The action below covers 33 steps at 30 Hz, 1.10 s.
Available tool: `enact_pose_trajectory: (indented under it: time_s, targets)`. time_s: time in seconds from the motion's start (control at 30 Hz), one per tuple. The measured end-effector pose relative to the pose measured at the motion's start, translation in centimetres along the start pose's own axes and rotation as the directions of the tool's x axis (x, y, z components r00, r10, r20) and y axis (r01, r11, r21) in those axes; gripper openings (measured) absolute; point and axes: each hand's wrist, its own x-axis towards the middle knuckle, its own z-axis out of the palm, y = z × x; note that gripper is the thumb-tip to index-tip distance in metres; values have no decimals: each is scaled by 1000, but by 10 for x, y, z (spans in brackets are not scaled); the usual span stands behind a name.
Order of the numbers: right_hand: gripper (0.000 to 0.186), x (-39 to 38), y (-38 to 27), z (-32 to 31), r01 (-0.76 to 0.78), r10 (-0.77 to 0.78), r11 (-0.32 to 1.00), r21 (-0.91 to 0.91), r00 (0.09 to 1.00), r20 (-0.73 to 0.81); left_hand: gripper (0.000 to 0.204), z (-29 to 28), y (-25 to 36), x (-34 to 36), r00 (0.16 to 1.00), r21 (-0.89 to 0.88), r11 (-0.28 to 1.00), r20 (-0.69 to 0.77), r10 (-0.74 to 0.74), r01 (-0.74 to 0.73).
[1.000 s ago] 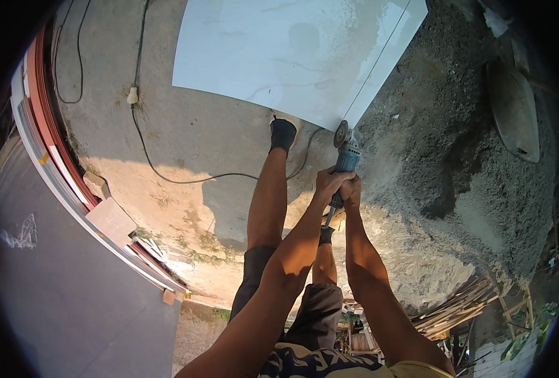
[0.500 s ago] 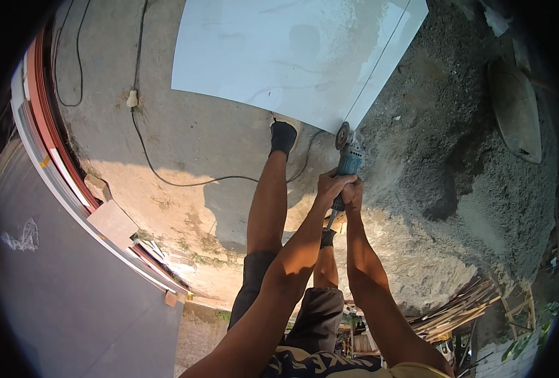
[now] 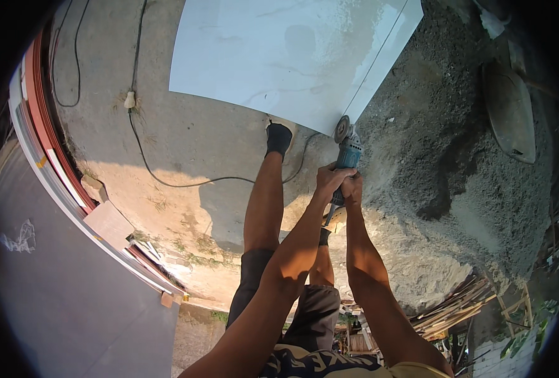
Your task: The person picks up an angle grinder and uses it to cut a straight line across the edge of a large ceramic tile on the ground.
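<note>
Both my hands grip a blue-green angle grinder (image 3: 350,155), stretched out ahead of me. My left hand (image 3: 331,181) wraps its body from the left side. Close against it, my right hand (image 3: 353,189) is closed round the body from the right. The grinder's round disc (image 3: 342,128) stands on edge at the near corner of a large pale sheet (image 3: 248,63) lying on the ground. A dark straight line (image 3: 375,58) runs up the sheet from near the disc. Whether the disc touches the sheet or spins, I cannot tell.
A power cable (image 3: 197,184) curves over the concrete to a pale plug joint (image 3: 130,99). My left foot (image 3: 279,138) is beside the sheet's near edge. On the right are a gravel heap (image 3: 462,164), a boat-shaped trough (image 3: 509,113) and a wood pile (image 3: 459,309). Reddish metal lengths (image 3: 40,107) lie left.
The view has shifted slightly, so most things sit a little further left. Both hands keep their grip on the angle grinder, whose disc stays near the sheet's corner.
</note>
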Motion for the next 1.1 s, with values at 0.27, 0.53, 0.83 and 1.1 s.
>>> enact_pose_trajectory:
  time_s: [0.27, 0.53, 0.83, 1.1]
  targets:
    - [33, 10, 3, -6, 20, -20, 998, 68, 1000, 5, 45, 8, 25, -10, 999, 1, 999, 6, -54, 54]
    - [35, 14, 4, -4, 56, -58, 994, 98, 998, 26, 46, 8, 21, 1, 1000, 10, 1000, -13, -10, 10]
    - [36, 20, 5, -14, 39, -40, 997, 62, 999, 24, 46, 14, 20, 2, 1000, 51, 999, -15, 8, -7]
    - [36, 18, -9, -5, -9, 10, 996, 90, 1000, -5, 50, 13, 26, 4, 1000, 32, 999, -26, 10, -10]
